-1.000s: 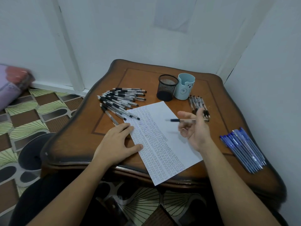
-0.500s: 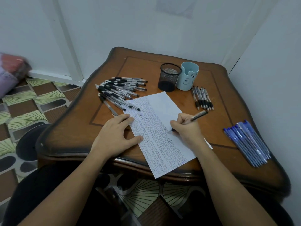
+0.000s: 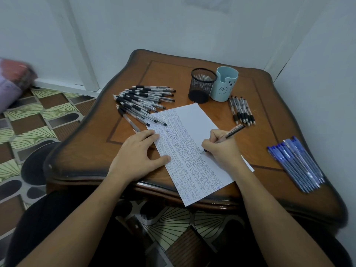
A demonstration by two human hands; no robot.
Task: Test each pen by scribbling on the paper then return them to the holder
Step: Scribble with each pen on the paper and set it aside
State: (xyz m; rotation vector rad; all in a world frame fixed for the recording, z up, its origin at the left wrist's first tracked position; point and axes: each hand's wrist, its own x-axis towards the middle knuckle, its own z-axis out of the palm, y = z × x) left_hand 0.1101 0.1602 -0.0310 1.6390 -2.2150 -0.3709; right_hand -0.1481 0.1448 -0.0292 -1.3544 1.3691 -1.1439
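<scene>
- The worktop (image 3: 173,78) carries three groups: a big heap of black pens (image 3: 142,101) at the far left, a short row of pens (image 3: 241,110) just beside the holders, and a row of blue pens (image 3: 296,162) well apart at the right edge. In my judgement, telling tested pens from untested ones depends on not mixing these groups.
- The paper (image 3: 194,120) lies slanted across the near middle, with its near corner hanging over the worktop edge. Small marks cover most of it, leaving a bare strip along its far right side. The scribble is best made in that strip, where a fresh line reads clearly.
- The left hand (image 3: 136,157) lies flat with fingers straight and spread, pressing the paper's left edge. It should hold firm there so the sheet neither slides nor tips off the overhang.
- The right hand (image 3: 221,149) has its fingers curled tight round the pen in a writing grip, with its heel on the sheet. Light pressure and a few short strokes should be enough to show whether ink flows.
- The black mesh holder (image 3: 201,85) and the pale blue holder (image 3: 224,83) stand touching at the far side, with no pens sticking out of either. I cannot tell which one the pen belongs in.
- The pen (image 3: 234,131) is tilted, its tip on the paper at the border of the marked area and its back end pointing toward the short row.
</scene>
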